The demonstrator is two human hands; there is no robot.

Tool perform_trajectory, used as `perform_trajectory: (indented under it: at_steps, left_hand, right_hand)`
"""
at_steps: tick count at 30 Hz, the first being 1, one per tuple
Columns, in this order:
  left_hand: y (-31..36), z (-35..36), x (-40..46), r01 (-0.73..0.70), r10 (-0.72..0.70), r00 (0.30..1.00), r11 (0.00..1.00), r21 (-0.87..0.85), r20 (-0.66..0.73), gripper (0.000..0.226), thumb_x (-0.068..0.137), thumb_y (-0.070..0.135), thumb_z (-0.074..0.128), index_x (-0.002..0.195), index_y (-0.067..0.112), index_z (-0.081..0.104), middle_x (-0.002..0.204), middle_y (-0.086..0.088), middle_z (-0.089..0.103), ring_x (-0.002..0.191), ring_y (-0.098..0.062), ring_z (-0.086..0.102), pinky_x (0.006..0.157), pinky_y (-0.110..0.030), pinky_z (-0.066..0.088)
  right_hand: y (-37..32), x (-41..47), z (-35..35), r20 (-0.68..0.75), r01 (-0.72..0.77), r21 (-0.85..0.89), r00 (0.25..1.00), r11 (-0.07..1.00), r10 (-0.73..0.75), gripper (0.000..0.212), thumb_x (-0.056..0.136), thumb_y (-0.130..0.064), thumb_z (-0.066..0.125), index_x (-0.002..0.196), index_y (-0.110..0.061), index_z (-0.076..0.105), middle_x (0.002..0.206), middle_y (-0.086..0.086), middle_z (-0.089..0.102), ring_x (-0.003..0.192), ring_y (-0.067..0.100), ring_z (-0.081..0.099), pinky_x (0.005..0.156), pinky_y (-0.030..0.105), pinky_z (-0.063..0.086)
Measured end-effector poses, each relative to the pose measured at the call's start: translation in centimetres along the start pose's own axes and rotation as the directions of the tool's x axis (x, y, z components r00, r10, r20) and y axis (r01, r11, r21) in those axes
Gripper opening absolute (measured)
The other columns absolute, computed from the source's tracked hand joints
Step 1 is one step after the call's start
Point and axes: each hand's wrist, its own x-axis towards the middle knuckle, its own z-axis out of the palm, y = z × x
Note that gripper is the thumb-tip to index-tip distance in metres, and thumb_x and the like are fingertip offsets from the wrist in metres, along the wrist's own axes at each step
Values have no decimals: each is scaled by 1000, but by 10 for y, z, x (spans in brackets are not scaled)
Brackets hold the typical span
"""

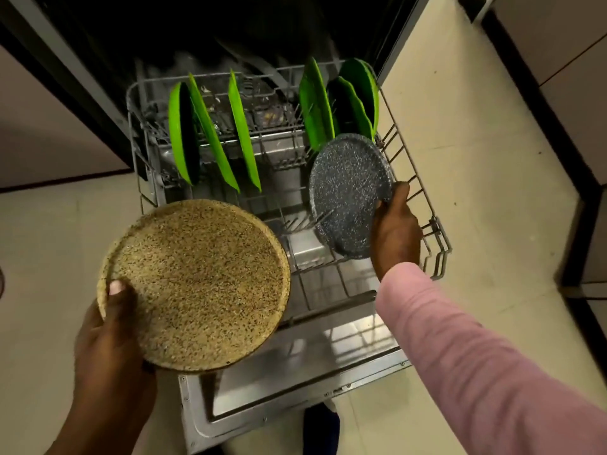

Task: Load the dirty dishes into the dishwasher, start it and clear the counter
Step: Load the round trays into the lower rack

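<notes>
The dishwasher's lower wire rack [437, 224] is pulled out over the open door [295, 385]. Several green plates [243, 133] stand upright in its back rows. My right hand [395, 229] grips a grey speckled plate [348, 192] by its right edge, tilted on edge among the tines at the rack's right side. My left hand [108, 326] holds a tan speckled plate [200, 284] by its lower left rim, thumb on top, above the rack's front left corner.
Pale floor tiles [476, 178] lie on both sides of the open door. Dark-edged cabinet fronts [558, 77] stand at the right and another at the upper left. The dishwasher's inside [230, 27] is dark. The rack's front middle rows hold nothing.
</notes>
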Motion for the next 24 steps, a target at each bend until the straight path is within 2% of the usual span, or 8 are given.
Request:
perform_trajectory:
  at_steps: [6, 11, 15, 18, 19, 21, 23, 24]
  left_hand:
    - [-7, 23, -6, -12, 12, 999, 1000, -13, -46, 41, 100, 35, 45, 136, 18, 52, 123, -2, 65, 108, -20, 64, 73, -32, 59]
    - [-5, 30, -7, -23, 22, 998, 999, -24, -52, 40, 100, 35, 46, 136, 19, 51, 126, -2, 64, 112, -23, 63, 81, -39, 57]
    - [-4, 30, -8, -23, 21, 998, 999, -36, -59, 38, 100, 34, 47, 134, 21, 53, 125, -2, 64, 110, -21, 63, 75, -34, 59]
    - [-3, 29, -8, -30, 27, 997, 999, -41, -68, 36, 100, 33, 46, 134, 21, 53, 121, 0, 66, 105, -17, 65, 72, -31, 60]
    - [-2, 30, -8, -34, 31, 997, 999, -38, -68, 35, 100, 32, 45, 133, 21, 53, 118, 2, 67, 103, -16, 66, 74, -32, 60]
    - [-3, 28, -9, -36, 34, 997, 999, -25, -75, 30, 101, 31, 45, 126, 22, 57, 112, 5, 70, 101, -14, 68, 79, -35, 58]
    - [-4, 28, -9, -26, 23, 996, 999, -28, -87, 23, 101, 28, 45, 116, 23, 61, 108, 7, 72, 100, -13, 68, 80, -34, 58]
    - [-4, 28, -9, -26, 23, 995, 999, -29, -92, 21, 101, 26, 45, 113, 23, 62, 106, 7, 72, 100, -13, 68, 80, -33, 58]
  right_hand:
    - [11, -3, -10, 82, 80, -53, 994, 995, -75, 20, 101, -22, 37, 119, -14, 31, 93, 18, 61, 69, 24, 51, 63, 30, 34]
    - [34, -21, -20, 68, 217, -270, 976, 938, -206, 24, 98, -15, 36, 121, -8, 36, 83, 16, 57, 65, 26, 47, 61, 32, 36]
    - [37, -24, -19, 98, 205, -136, 976, 969, -193, 25, 97, -20, 45, 117, -16, 31, 88, 4, 54, 70, 27, 52, 63, 30, 35]
    - [32, -16, -19, 91, 219, -78, 973, 973, -211, 39, 95, -24, 53, 126, -15, 32, 111, 10, 58, 92, 26, 57, 71, 27, 37]
    - [30, -15, -20, 73, 212, -94, 976, 973, -205, 44, 94, -26, 55, 130, -13, 33, 119, 12, 56, 101, 27, 55, 76, 28, 38]
    - [26, -17, -23, -83, 223, -209, 966, 952, -244, 49, 92, -28, 58, 131, -6, 39, 127, 17, 51, 113, 32, 48, 89, 34, 39]
    - [14, -28, -28, -267, 287, -286, 893, 914, -363, 49, 91, -29, 58, 130, -2, 44, 130, 21, 45, 119, 35, 42, 98, 39, 34]
    - [6, -36, -29, -285, 367, -276, 852, 888, -440, 49, 91, -30, 58, 130, -3, 47, 132, 21, 44, 120, 34, 41, 99, 39, 35]
